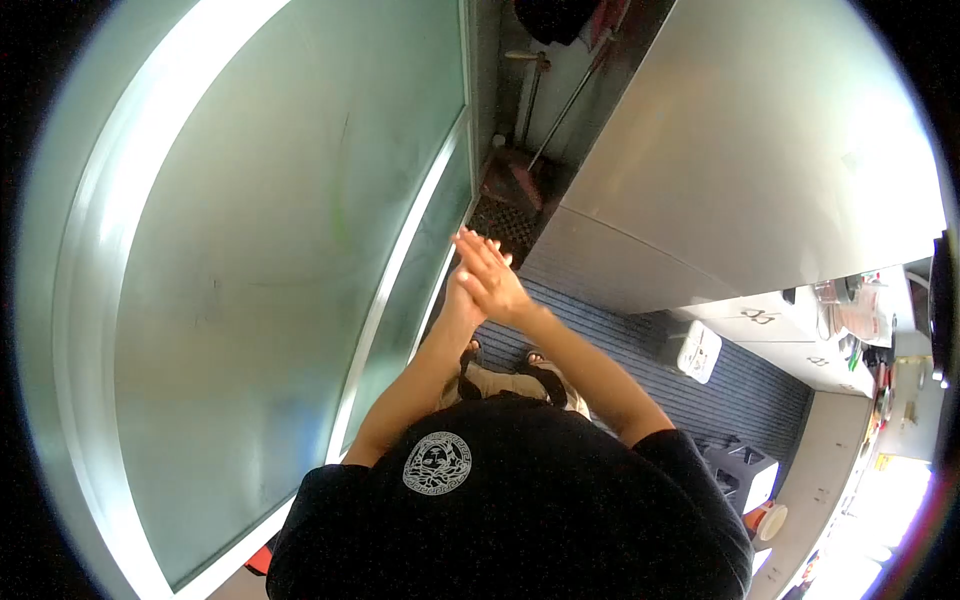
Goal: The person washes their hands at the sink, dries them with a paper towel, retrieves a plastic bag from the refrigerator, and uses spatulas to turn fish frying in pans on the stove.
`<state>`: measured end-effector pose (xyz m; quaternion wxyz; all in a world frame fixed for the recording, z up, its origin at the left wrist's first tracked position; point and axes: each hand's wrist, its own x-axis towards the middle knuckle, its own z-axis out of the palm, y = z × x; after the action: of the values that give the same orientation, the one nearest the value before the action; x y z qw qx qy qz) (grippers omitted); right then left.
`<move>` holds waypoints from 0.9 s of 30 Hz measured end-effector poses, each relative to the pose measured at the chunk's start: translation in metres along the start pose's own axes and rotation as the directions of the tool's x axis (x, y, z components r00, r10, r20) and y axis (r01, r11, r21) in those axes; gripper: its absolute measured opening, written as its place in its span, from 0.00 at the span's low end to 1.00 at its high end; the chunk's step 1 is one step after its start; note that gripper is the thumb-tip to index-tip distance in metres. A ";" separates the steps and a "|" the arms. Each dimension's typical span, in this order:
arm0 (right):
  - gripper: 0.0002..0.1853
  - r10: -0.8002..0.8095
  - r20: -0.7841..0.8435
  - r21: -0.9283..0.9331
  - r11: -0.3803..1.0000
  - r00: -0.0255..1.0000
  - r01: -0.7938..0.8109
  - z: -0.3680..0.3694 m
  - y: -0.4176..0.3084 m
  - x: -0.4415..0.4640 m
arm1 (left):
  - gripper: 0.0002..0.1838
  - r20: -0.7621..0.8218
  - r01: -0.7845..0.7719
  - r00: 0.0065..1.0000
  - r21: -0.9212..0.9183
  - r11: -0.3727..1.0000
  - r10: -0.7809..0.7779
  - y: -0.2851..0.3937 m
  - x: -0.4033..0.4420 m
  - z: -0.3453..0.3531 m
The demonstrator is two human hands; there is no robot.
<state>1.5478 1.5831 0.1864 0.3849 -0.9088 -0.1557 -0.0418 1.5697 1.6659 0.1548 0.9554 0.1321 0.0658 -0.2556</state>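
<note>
In the head view my two hands meet in front of me, palm against palm, beside the edge of a frosted glass panel (pixel 270 250). My right hand (pixel 493 280) lies over the other, its fingers stretched out and pointing up and left. Mostly covered beneath it is my left hand (pixel 462 298); its fingers are largely hidden. No object shows between the hands. Below them are my sandalled feet on the dark ribbed floor (pixel 640 365).
A large metallic cabinet (pixel 760 140) stands at the upper right. A broom and a dustpan (pixel 515 180) are in the gap beyond my hands. On the right are a white bin (pixel 692 352), a grey stool (pixel 742 475) and a cluttered counter with drawers (pixel 785 330).
</note>
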 end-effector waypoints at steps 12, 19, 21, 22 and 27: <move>0.18 0.403 0.244 -0.834 0.552 0.882 -0.022 -0.056 0.124 0.049 | 0.11 -0.415 0.290 0.874 0.030 0.957 -0.252 0.085 -0.021 -0.048; 0.19 0.675 0.332 -0.941 0.282 0.659 0.186 -0.022 0.193 0.064 | 0.28 -0.579 0.281 0.802 0.152 0.948 -0.145 0.093 -0.063 -0.100; 0.18 0.710 0.134 -0.988 0.150 0.691 0.037 0.027 0.272 0.060 | 0.28 -0.642 0.260 0.763 0.196 0.945 -0.077 0.089 -0.076 -0.103; 0.18 0.718 0.036 -0.995 0.090 0.695 -0.042 0.043 0.293 0.063 | 0.27 -0.621 0.265 0.781 0.235 0.935 -0.065 0.090 -0.083 -0.103; 0.22 0.801 0.202 -0.978 0.191 0.564 0.079 0.002 0.222 0.082 | 0.27 -0.635 0.300 0.771 0.312 0.902 -0.037 0.098 -0.096 -0.103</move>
<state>1.6955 1.4600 0.0488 -0.3139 -0.8892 0.0172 0.3325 1.5307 1.8229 0.0963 0.8068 0.3915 0.3319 -0.2927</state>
